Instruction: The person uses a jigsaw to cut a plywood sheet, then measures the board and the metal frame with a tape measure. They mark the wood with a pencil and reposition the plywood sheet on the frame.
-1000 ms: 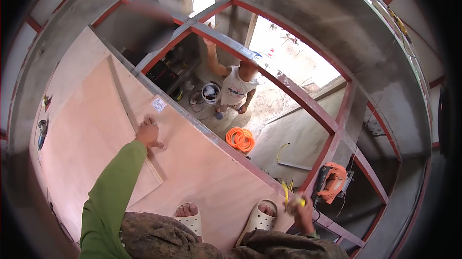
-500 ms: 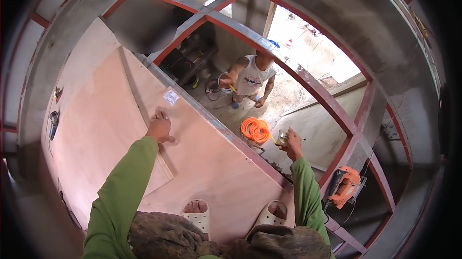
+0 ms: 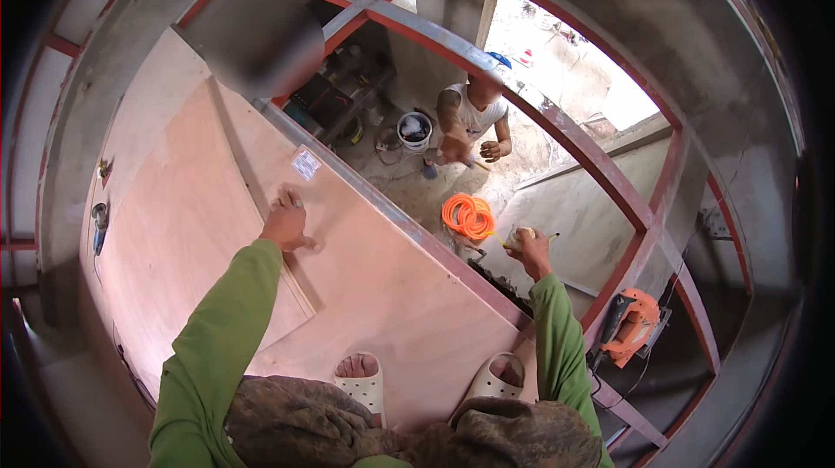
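My left hand (image 3: 285,220) rests on the pinkish plywood sheet (image 3: 374,285), fingers spread, beside the raised edge of a second plywood panel (image 3: 187,198). A white printed label (image 3: 306,163) is stuck to the sheet just beyond my fingertips. Out past the sheet's edge, over the opening, my right hand (image 3: 532,255) is closed around a tape measure (image 3: 520,237), with a short bit of yellow blade showing at its left. A thin, dark-tipped stick (image 3: 553,236) pokes out by the same fingers. Directly behind it in view lies a coiled orange hose (image 3: 468,217) on the floor below.
Red and grey steel beams (image 3: 557,133) frame the opening. Below, a person (image 3: 474,116) holds a thin yellowish item, near a white bucket (image 3: 415,130). An orange jigsaw (image 3: 631,329) sits on a beam at right. A power tool (image 3: 99,226) lies at the far left.
The person below has lowered and drawn in the raised arm, uncovering the bucket. My right hand has turned slightly around the tape measure. My left hand stays on the plywood.
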A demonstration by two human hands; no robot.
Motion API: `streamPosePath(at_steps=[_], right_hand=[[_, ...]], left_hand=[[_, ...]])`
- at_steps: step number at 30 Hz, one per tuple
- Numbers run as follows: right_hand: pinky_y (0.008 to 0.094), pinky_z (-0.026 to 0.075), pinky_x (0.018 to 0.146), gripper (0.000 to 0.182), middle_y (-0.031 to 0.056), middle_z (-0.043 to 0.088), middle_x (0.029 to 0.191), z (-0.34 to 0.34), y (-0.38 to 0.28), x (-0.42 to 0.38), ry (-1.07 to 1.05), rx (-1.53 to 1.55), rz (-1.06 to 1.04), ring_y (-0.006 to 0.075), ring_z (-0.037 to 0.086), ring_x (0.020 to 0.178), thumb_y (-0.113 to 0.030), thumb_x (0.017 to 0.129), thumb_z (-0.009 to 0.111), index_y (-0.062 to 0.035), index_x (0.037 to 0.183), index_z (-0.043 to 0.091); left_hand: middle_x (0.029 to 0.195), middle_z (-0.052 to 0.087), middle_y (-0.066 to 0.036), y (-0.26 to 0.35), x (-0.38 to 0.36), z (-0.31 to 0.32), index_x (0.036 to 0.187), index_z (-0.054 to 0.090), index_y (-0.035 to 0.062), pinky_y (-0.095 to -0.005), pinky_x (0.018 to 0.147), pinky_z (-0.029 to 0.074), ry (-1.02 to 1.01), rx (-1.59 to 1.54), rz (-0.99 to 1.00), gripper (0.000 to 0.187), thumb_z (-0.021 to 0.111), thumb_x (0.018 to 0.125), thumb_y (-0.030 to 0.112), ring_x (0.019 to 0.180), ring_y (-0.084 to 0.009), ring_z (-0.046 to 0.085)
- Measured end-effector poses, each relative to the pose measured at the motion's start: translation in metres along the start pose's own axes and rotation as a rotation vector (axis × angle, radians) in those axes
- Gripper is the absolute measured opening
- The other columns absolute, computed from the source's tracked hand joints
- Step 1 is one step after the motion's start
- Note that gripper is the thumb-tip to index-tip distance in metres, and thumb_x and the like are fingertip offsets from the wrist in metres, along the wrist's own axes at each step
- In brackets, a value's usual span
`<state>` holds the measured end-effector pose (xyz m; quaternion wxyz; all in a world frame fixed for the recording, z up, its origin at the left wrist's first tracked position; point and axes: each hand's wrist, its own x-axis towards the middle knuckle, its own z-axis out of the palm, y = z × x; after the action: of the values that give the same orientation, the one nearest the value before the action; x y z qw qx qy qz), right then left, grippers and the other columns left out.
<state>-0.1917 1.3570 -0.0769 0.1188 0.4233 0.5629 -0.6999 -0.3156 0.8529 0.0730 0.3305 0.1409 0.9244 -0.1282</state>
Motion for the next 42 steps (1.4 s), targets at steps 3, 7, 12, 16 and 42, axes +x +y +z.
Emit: streamPosePath(at_steps=[3,7,12,16,42], right_hand=[[0.0378,0.061,0.060,0.031,0.0159,0.062,0.101,-0.009,0.004,0.001,0.006,-0.014,-0.002,0.0295,0.069,0.078,-0.019,0.094,0.057,0.0028,0.116,0.052],[0.0377,0.061,0.060,0.032,0.0162,0.062,0.101,-0.014,0.004,0.000,0.022,-0.054,-0.024,0.0290,0.070,0.079,-0.020,0.094,0.058,0.0027,0.116,0.052],[0.0371,0.062,0.061,0.033,0.0164,0.062,0.103,-0.012,0.001,-0.004,0.018,-0.061,-0.012,0.0285,0.070,0.079,-0.020,0.094,0.058,0.0029,0.117,0.052],[0.0369,0.062,0.061,0.034,0.0165,0.062,0.103,-0.006,-0.001,-0.007,0.030,-0.084,-0.015,0.0285,0.070,0.079,-0.020,0.094,0.059,0.0034,0.116,0.052],[0.0271,0.043,0.041,0.045,0.0056,0.057,0.070,0.044,-0.008,0.013,-0.063,-0.153,-0.027,0.0123,0.053,0.050,-0.043,0.100,0.052,0.0014,0.100,0.054]], left_hand=[[0.143,0.016,-0.051,-0.001,-0.001,0.000,0.138,0.016,-0.0279,-0.0487,0.107,0.040,0.024,-0.011,-0.001,0.141,0.085,0.056,0.064,0.126,-0.0600,0.041],[0.141,0.021,-0.052,-0.002,-0.001,0.002,0.136,0.021,-0.0293,-0.0484,0.107,0.038,0.055,-0.032,-0.001,0.138,0.084,0.056,0.064,0.121,-0.0592,0.045],[0.142,0.020,-0.052,-0.002,-0.002,0.000,0.138,0.019,-0.0282,-0.0474,0.108,0.038,0.056,-0.056,-0.006,0.138,0.086,0.056,0.062,0.123,-0.0602,0.044],[0.143,0.018,-0.051,-0.001,-0.001,0.001,0.138,0.021,-0.0275,-0.0486,0.109,0.037,0.039,-0.086,-0.025,0.135,0.087,0.057,0.058,0.126,-0.0610,0.040],[0.149,0.008,-0.047,-0.005,-0.001,0.003,0.143,0.006,-0.0230,-0.0466,0.113,0.035,0.041,-0.153,-0.007,0.139,0.090,0.058,0.050,0.134,-0.0583,0.032]])
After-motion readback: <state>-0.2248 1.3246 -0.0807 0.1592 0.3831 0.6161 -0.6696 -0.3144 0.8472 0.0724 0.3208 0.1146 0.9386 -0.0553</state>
